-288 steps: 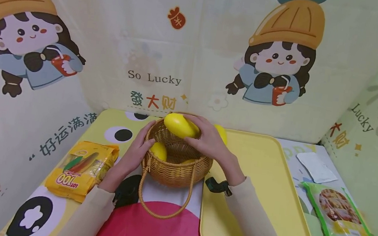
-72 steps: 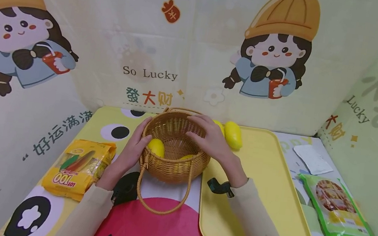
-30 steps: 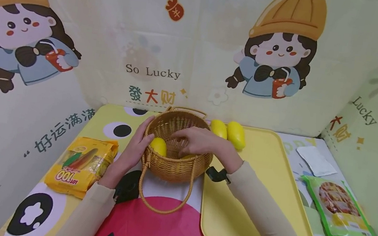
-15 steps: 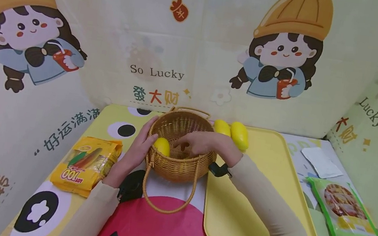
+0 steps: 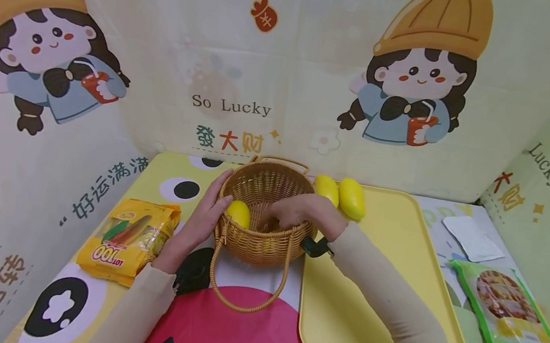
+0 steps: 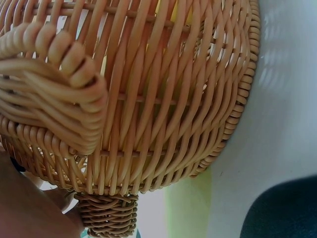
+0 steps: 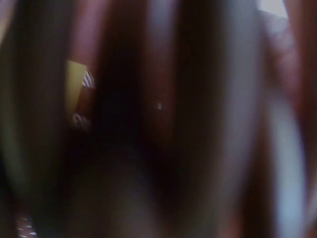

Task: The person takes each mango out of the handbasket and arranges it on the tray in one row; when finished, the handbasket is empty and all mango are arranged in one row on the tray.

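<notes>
A round wicker basket (image 5: 262, 250) stands in the middle of the table, its front handle hanging down. My left hand (image 5: 205, 209) grips its left rim, thumb over the edge and the other fingers along the outside. A yellow mango (image 5: 239, 213) lies inside, near the left thumb. My right hand (image 5: 301, 210) reaches over the right rim, its fingers low in the basket; what they touch is hidden. Two more mangoes, one nearer the basket (image 5: 326, 188) and one farther right (image 5: 352, 198), lie side by side at the tray's far left. The right wrist view is dark and blurred.
The yellow tray (image 5: 383, 299) lies right of the basket. An orange snack bag (image 5: 127, 239) is on the left. A green food bag (image 5: 514, 321) and a white packet (image 5: 473, 239) lie on the far right. A patterned cloth wall (image 5: 308, 72) stands behind.
The mango in my right hand earlier now lies on the tray beside another. That hand has come back and gone deeper into the basket. My left hand keeps its grip on the rim.
</notes>
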Available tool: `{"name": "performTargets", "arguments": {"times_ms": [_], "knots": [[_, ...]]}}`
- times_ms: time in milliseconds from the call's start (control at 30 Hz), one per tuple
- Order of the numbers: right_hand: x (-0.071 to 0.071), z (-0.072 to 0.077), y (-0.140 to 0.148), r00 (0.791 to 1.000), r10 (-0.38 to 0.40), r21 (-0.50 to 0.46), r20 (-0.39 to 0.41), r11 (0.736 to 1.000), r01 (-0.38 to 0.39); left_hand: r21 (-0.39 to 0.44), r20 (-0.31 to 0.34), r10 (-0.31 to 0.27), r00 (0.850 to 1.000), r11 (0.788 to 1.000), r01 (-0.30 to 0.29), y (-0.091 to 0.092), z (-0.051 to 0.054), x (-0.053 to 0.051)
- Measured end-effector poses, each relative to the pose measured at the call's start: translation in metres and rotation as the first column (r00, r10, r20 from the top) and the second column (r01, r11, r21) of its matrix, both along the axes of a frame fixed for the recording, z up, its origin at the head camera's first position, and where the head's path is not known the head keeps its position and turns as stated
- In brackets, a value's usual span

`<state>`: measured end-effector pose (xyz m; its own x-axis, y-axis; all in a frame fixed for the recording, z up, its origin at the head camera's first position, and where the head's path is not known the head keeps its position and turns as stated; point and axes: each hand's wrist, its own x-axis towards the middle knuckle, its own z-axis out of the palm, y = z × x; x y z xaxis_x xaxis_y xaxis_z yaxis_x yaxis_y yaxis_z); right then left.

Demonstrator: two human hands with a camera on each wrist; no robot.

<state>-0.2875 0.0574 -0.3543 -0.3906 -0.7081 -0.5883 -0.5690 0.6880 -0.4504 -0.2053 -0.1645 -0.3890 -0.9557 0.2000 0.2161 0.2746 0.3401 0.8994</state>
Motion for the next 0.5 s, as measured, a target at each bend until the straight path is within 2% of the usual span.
{"name": "performTargets", "arguments": {"times_ms": [167,367,500], "knots": [[0.0003,-0.0002,0.0009,0.998,-0.035,0.025,0.043,0.999,0.034,-0.001,0.005,0.001,1.0,1.0,-0.001,0.0005,0.0002,0.0004],[-0.0011,0.0013,0.0012,0.997,-0.024,0.034,0.071,0.999,0.022,0.005,0.009,0.005,1.0,1.0,-0.005,0.0002,-0.0004,0.0012],[-0.0015,0.0018,0.0008,0.998,-0.029,0.036,0.059,0.999,0.027,0.007,0.004,0.003,1.0,1.0,-0.003,0.0003,0.0001,0.0013]]}}
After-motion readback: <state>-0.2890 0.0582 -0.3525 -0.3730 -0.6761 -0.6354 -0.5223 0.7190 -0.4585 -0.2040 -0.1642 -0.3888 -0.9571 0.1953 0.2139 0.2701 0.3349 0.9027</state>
